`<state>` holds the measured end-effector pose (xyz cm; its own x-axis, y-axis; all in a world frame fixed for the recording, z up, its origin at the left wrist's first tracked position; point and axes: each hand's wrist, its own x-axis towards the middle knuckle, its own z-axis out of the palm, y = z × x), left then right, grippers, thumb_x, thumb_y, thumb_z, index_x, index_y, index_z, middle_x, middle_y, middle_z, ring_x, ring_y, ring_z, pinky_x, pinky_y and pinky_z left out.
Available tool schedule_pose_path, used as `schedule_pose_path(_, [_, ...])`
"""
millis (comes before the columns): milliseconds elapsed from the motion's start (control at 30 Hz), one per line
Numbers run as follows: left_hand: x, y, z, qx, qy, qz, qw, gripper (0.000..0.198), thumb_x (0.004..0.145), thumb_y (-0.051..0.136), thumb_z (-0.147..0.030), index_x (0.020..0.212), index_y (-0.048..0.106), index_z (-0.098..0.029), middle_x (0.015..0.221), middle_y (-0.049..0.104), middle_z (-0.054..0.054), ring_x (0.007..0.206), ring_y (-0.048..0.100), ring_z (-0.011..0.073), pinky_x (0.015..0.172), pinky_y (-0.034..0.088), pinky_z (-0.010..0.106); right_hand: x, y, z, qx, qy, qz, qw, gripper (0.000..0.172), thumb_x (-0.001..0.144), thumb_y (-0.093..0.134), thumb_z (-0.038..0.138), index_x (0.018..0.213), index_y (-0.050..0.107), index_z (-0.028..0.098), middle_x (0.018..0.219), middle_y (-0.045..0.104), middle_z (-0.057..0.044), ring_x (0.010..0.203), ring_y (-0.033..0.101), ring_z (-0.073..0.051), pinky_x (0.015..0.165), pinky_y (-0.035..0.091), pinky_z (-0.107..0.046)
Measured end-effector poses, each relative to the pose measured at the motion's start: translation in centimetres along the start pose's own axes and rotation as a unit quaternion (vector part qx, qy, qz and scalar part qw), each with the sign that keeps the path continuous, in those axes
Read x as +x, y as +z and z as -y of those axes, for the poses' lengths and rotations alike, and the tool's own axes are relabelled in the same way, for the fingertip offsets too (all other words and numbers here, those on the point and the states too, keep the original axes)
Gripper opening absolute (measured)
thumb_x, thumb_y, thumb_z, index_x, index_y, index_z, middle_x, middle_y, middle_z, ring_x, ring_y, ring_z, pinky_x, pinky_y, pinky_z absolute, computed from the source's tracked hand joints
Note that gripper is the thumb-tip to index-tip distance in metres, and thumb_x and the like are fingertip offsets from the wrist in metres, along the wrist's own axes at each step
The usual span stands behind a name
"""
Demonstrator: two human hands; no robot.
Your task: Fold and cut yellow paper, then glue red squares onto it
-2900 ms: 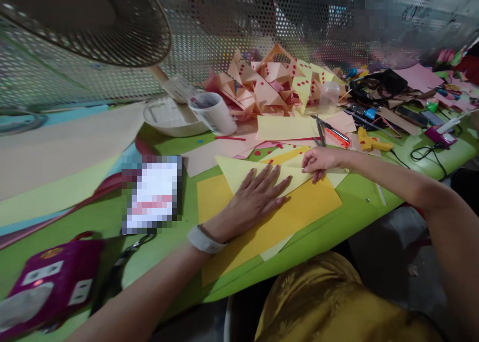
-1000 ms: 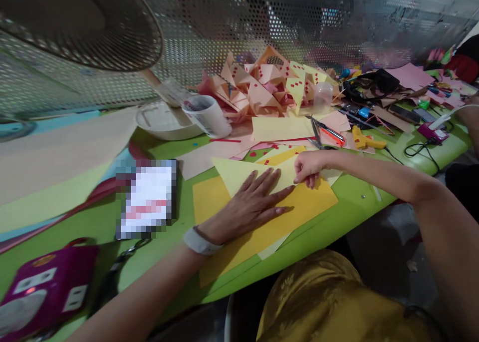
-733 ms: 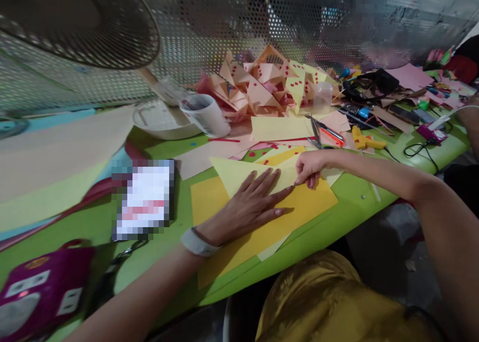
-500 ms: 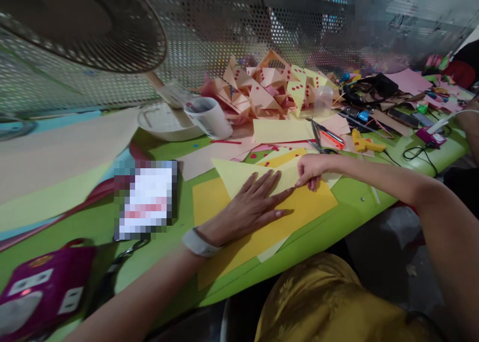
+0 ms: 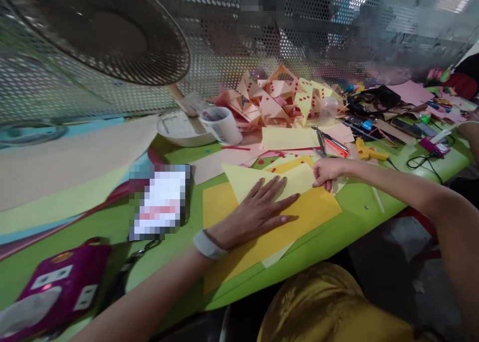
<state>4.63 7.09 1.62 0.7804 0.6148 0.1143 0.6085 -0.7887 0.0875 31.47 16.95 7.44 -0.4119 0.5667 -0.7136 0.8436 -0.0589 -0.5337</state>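
My left hand (image 5: 258,207) lies flat with its fingers spread, palm down over a pale yellow sheet of paper (image 5: 237,181) and a deeper yellow sheet (image 5: 239,259) beneath it. The pale sheet has a folded look, with a pointed corner at its upper left. At its right end, my right hand (image 5: 329,173) is closed, fingers curled and thumb side down against the paper's edge. Whether anything is inside those fingers is hidden. Scissors (image 5: 321,143) and an orange-and-black cutter knife (image 5: 337,146) rest just beyond the right hand.
A fan (image 5: 123,37) stands at the back left, beside a white cup (image 5: 223,126). Folded peach paper pieces (image 5: 275,102) are heaped behind. Right of the scissors is a yellow glue gun (image 5: 368,151). A phone-like device (image 5: 160,202) and a purple power strip (image 5: 67,277) lie left.
My right hand has slid slightly rightward along the pale paper's edge, away from the left fingertips. The left hand stays flat on the sheets. The whole view has shifted a little.
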Motion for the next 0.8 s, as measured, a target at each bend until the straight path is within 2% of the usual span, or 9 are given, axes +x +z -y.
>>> schedule_pose_path(100, [0.1, -0.1, 0.0, -0.001, 0.003, -0.003, 1.000, 0.056, 0.100, 0.037, -0.056, 0.153, 0.034, -0.037, 0.167, 0.015, 0.009, 0.152, 0.016, 0.0337, 0.120, 0.016, 0.056, -0.5, -0.3, -0.2, -0.013, 0.014, -0.013, 1.000, 0.039, 0.074, 0.083, 0.041, 0.076, 0.054, 0.016, 0.055, 0.067, 0.001, 0.055, 0.069, -0.012, 0.044, 0.034, -0.016])
schedule_pose_path(167, [0.1, -0.1, 0.0, 0.002, 0.003, -0.007, 1.000, 0.056, 0.100, 0.037, -0.056, 0.153, 0.034, -0.038, 0.167, 0.017, 0.008, 0.152, 0.017, 0.0334, 0.120, 0.017, 0.056, -0.9, -0.6, -0.2, -0.012, 0.022, -0.016, 1.000, 0.038, 0.073, 0.084, 0.040, 0.075, 0.054, 0.016, 0.056, 0.067, 0.001, 0.056, 0.069, -0.012, 0.045, 0.036, -0.016])
schedule_pose_path(300, [0.2, -0.2, 0.0, 0.010, 0.004, -0.002, 1.000, 0.059, 0.099, 0.037, -0.058, 0.153, 0.034, -0.037, 0.165, 0.022, 0.011, 0.151, 0.019, 0.0333, 0.120, 0.019, 0.056, -2.0, -1.1, 0.5, -0.020, 0.036, -0.051, 0.998, 0.031, 0.076, 0.082, 0.026, 0.071, 0.053, 0.016, 0.050, 0.063, 0.003, 0.054, 0.068, -0.013, 0.051, 0.045, -0.018])
schedule_pose_path(433, [0.4, -0.4, -0.1, 0.014, 0.003, -0.002, 1.000, 0.059, 0.098, 0.040, -0.058, 0.153, 0.033, -0.037, 0.164, 0.024, 0.010, 0.150, 0.022, 0.0331, 0.119, 0.021, 0.056, -2.5, -0.9, 1.8, -0.033, -0.009, -0.110, 0.993, 0.028, 0.079, 0.078, 0.024, 0.071, 0.052, 0.017, 0.050, 0.063, 0.003, 0.051, 0.067, -0.012, 0.049, 0.045, -0.018])
schedule_pose_path(567, [0.4, -0.3, -0.1, 0.018, 0.006, -0.006, 1.000, 0.061, 0.097, 0.042, -0.059, 0.153, 0.034, -0.037, 0.164, 0.026, 0.011, 0.150, 0.024, 0.0341, 0.118, 0.022, 0.057, -0.8, 0.1, 2.1, -0.037, -0.051, -0.039, 0.997, 0.038, 0.079, 0.077, 0.046, 0.071, 0.056, 0.016, 0.059, 0.069, 0.000, 0.055, 0.070, -0.012, 0.046, 0.038, -0.017])
schedule_pose_path(667, [0.4, -0.1, -0.1, 0.018, 0.006, -0.015, 1.000, 0.061, 0.096, 0.043, -0.059, 0.152, 0.035, -0.037, 0.164, 0.026, 0.011, 0.149, 0.025, 0.0338, 0.119, 0.020, 0.057, 1.3, 0.5, 1.2, -0.032, -0.046, 0.013, 0.998, 0.050, 0.066, 0.082, 0.058, 0.072, 0.057, 0.015, 0.061, 0.070, -0.002, 0.057, 0.070, -0.014, 0.049, 0.044, -0.019])
schedule_pose_path(800, [0.5, -0.1, -0.1, 0.018, 0.008, -0.017, 1.000, 0.061, 0.095, 0.043, -0.060, 0.151, 0.039, -0.035, 0.163, 0.027, 0.013, 0.149, 0.026, 0.0347, 0.118, 0.021, 0.056, 2.8, 0.5, 0.0, -0.002, -0.044, 0.041, 0.998, 0.057, 0.057, 0.085, 0.063, 0.073, 0.057, 0.015, 0.058, 0.069, -0.001, 0.053, 0.068, -0.013, 0.051, 0.049, -0.021])
